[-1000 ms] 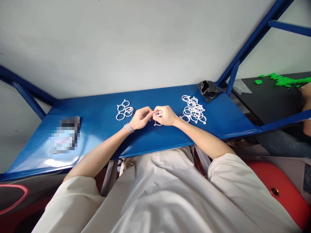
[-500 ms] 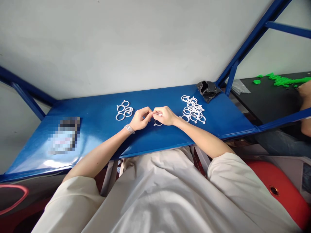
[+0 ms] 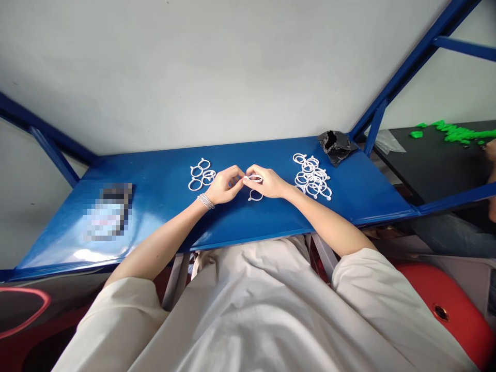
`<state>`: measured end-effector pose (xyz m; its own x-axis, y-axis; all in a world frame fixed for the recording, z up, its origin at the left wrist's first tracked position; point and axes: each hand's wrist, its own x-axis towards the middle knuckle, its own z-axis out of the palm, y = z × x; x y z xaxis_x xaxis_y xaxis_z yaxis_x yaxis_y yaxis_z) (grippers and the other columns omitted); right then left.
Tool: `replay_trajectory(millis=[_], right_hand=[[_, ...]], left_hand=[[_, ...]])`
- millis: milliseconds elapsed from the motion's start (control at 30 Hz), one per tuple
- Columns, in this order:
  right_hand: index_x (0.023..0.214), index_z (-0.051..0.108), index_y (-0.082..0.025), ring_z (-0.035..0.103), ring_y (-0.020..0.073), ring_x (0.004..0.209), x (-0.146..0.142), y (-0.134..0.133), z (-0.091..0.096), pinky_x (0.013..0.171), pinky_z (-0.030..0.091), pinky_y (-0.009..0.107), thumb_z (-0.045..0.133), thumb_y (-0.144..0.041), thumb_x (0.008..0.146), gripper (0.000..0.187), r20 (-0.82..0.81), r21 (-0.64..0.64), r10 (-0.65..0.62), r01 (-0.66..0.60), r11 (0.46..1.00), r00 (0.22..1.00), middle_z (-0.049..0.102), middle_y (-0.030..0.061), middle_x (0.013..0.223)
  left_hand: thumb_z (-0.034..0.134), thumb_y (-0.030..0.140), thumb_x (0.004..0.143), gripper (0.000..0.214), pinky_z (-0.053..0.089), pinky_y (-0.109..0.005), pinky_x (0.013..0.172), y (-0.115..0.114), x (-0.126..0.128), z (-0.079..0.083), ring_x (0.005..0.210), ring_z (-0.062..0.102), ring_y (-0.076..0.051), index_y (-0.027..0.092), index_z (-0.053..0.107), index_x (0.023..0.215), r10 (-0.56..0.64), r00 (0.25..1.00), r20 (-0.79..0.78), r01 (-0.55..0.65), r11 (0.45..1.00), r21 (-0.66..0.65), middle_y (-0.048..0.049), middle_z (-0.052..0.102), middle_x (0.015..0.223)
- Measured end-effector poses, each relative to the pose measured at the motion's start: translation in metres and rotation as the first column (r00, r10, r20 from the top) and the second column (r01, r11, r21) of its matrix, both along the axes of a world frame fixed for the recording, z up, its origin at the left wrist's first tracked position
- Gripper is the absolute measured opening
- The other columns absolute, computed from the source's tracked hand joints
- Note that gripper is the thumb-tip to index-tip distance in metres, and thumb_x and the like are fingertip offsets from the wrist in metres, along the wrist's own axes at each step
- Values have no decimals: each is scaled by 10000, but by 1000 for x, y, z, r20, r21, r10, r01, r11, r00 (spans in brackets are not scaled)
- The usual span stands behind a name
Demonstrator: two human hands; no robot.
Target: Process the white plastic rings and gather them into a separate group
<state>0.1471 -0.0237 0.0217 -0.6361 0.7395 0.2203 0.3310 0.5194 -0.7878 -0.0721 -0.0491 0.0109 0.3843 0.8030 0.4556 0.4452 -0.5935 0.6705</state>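
My left hand (image 3: 227, 186) and my right hand (image 3: 265, 183) meet over the middle of a blue metal table (image 3: 248, 219). Their fingertips pinch a white plastic ring (image 3: 254, 178) between them. Just below my fingers, a second ring with a small tab (image 3: 255, 195) lies on the table. A loose group of similar rings (image 3: 202, 175) sits left of my left hand. A larger heap of rings (image 3: 312, 178) lies right of my right hand. A bracelet (image 3: 205, 201) circles my left wrist.
A crumpled black plastic bag (image 3: 336, 146) lies at the table's back right corner. A pixelated flat item (image 3: 108, 213) rests at the left. Blue steel struts (image 3: 411, 67) rise against the white wall. Beyond them, green pieces (image 3: 457, 133) lie on a dark table beside a co-worker's arm (image 3: 491, 155).
The ring between my fingers now shows as an open loop instead of being mostly hidden. My hands have shifted slightly, and the whole view has moved a little.
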Motion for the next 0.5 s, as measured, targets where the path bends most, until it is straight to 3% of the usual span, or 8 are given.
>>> replay_trajectory(millis=[67,133,200,267,400,500], right_hand=[[1403,505,-188,634,205,819,0,2,-2,796,482,339,709,-597,915,668,31,28,-11,10,1000,999,686,25,928],[1567,373,-194,670,276,1026,2,4,-3,939,498,422,779,-588,868,899,114,46,-30,25,999,993,708,104,1132],[1581,399,-200,641,343,1187,5,7,-2,1055,456,509,801,-588,853,918,258,59,-38,24,998,965,681,161,1267],[1530,493,-202,613,379,1237,10,8,1,1094,422,555,797,-608,850,848,392,62,-31,7,998,920,661,176,1297],[1472,553,-208,618,361,1163,16,11,6,980,488,471,841,-679,763,899,471,-3,41,-45,999,881,652,150,1255],[1355,616,-214,634,299,1029,18,12,8,833,497,367,927,-625,664,862,495,-53,106,-92,994,862,660,108,1173]], left_hand=[[598,424,983,275,474,-267,603,3,-7,6,625,561,-127,175,627,871,35,998,-53,-32,998,47,-50,653,837],[589,366,953,223,483,-291,641,8,-18,15,648,574,-143,177,631,844,146,976,-164,-132,987,95,-61,659,865],[596,323,906,181,487,-325,686,14,-33,25,672,588,-165,173,661,828,319,888,-330,-281,946,159,-86,681,931],[591,304,881,182,498,-362,742,20,-51,36,720,627,-203,166,701,836,445,748,-493,-406,894,191,-117,705,1013],[594,328,850,249,519,-437,871,28,-82,51,920,711,-321,168,777,906,473,497,-727,-544,823,164,-163,723,1093],[598,353,840,298,530,-461,881,28,-94,54,1011,720,-380,182,803,973,404,395,-825,-622,779,83,-181,743,1122]])
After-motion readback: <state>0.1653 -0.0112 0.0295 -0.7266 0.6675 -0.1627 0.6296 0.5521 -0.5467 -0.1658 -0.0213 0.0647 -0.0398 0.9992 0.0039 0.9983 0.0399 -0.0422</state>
